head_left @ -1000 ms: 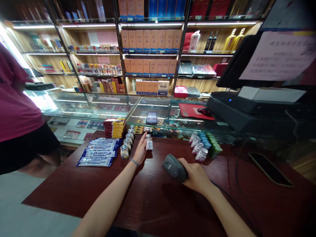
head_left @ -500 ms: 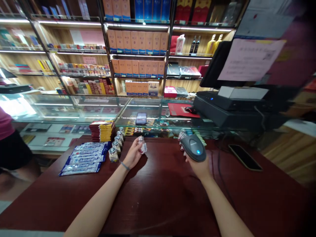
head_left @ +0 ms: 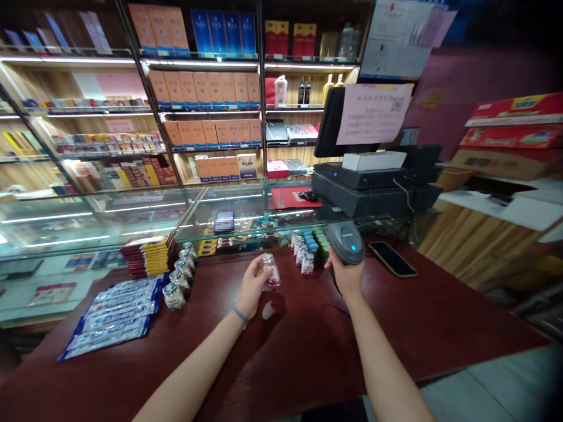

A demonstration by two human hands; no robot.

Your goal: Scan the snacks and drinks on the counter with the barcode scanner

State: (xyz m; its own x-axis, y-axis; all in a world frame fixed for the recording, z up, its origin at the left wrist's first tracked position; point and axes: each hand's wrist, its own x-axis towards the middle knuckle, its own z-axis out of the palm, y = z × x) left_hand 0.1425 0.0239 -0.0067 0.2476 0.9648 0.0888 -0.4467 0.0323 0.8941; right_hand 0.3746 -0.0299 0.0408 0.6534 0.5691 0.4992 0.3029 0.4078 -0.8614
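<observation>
My left hand (head_left: 250, 287) pinches a small clear jar (head_left: 272, 272) with a silver lid and reddish contents, held above the dark red counter. In my right hand (head_left: 346, 275) is a barcode scanner (head_left: 345, 243), grey and black with a blue light lit on top. Between the two hands stands a row of similar small jars (head_left: 307, 264), with blue and green items (head_left: 323, 243) beside it, partly behind the scanner. Left of my left hand runs another row of silver-lidded jars (head_left: 175, 296).
Blue-and-white packets (head_left: 115, 310) lie at the counter's left, with a stack of maroon and yellow packs (head_left: 149, 255) behind. A phone (head_left: 393, 259) rests on the right. Beyond stand a glass display case (head_left: 237, 202) and a monitor (head_left: 331, 123) above a black till (head_left: 352, 190).
The view has turned to the right. My left hand has brought its jar nearer the right-hand jar row, and the scanner has moved aside, showing more of that row.
</observation>
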